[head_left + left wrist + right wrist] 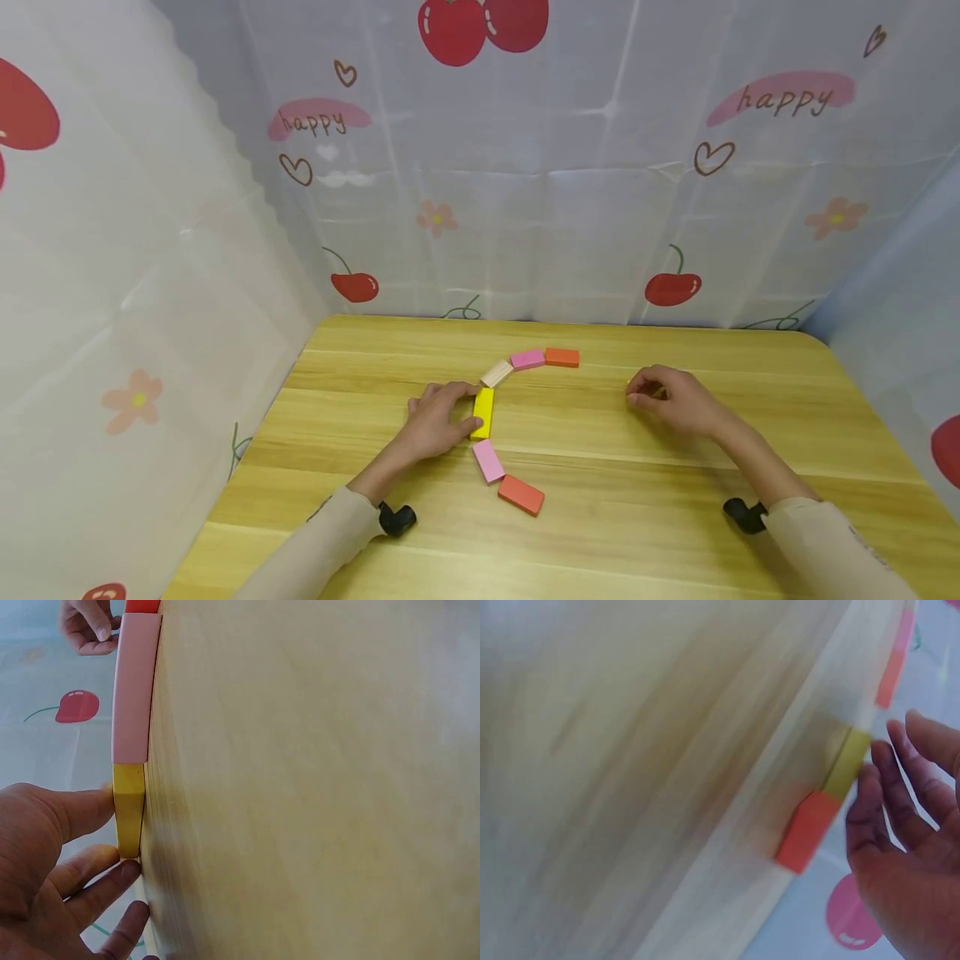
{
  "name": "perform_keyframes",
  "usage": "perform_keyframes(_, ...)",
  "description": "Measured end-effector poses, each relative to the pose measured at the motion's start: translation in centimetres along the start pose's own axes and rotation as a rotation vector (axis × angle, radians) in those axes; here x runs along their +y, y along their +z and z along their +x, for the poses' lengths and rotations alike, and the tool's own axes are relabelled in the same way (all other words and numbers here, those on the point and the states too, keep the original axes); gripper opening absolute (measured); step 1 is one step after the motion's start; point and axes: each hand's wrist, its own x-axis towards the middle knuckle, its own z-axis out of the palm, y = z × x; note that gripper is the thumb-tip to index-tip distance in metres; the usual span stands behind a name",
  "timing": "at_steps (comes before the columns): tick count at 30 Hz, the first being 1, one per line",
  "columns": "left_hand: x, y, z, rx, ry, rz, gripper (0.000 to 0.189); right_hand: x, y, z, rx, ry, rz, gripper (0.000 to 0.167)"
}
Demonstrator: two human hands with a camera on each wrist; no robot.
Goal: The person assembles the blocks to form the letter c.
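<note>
My left hand (437, 421) holds a yellow block (483, 413) between thumb and forefinger, the block lying on the wooden table. It is part of a curved row: beyond it come a plain wood block (497, 374), a pink block (528, 360) and an orange block (562, 357). Nearer lie another pink block (488, 462) and a red block (521, 495). My right hand (678, 402) hovers at the right with loosely bent fingers. Beside its fingertips in the right wrist view are a second yellow block (846, 763) and a red-orange block (808, 831), which the hand mostly hides in the head view.
The wooden table (637, 533) carries all the blocks. A white curtain (525, 233) printed with cherries rises behind it, and more curtain stands at both sides. Black mounts (397, 520) sit at both wrists.
</note>
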Motion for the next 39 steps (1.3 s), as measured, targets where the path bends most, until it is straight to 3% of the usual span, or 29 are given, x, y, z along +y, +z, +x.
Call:
perform_keyframes(8, -0.3, 0.1, 0.1, 0.002, 0.007, -0.003, 0.052, 2.5, -0.6, 1.1, 0.09, 0.038, -0.093, 0.017)
perform_keyframes(16, -0.2, 0.0, 0.1, 0.0, 0.001, -0.002, 0.053, 3.2, -1.2, 1.5, 0.009, 0.173, -0.019, 0.019)
perform_keyframes(21, -0.2, 0.0, 0.1, -0.002, 0.004, -0.001, 0.053, 3.4, -1.3, 1.5, -0.021, 0.21, 0.007, 0.022)
perform_keyframes(33, -0.2, 0.1, 0.0, -0.001, 0.003, 0.003, 0.053, 3.3, -1.1, 1.2, -0.024, 0.236, 0.04, 0.021)
perform_keyframes(39, -0.2, 0.1, 0.0, 0.0, 0.004, 0.006, 0.053, 2.9, -0.8, 1.0, -0.029, 0.191, 0.015, 0.017)
